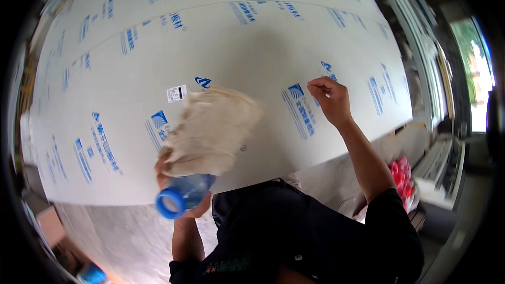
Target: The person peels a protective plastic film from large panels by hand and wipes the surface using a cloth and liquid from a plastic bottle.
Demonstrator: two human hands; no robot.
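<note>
My left hand (199, 209) is closed around a translucent blue plastic bottle (195, 188), and a wide blue ring rims the end toward me. A crumpled beige cloth (213, 131), slightly blurred, covers the far part of the bottle and some of my fingers. Both are over the near left part of a large pale board (252, 73) printed with blue marks. To the right, my right hand (332, 97) hovers above the same board, fingers curled and thumb pressed to the fingertips. Whether something small is pinched there cannot be seen.
A small white label (177, 93) is stuck on the board beside the cloth. Long pale metal profiles (407, 26) run along the right side. A red plastic bag (402, 181) lies at the lower right, near a white frame-like object (442, 173). A blue item (92, 274) shows at the lower left.
</note>
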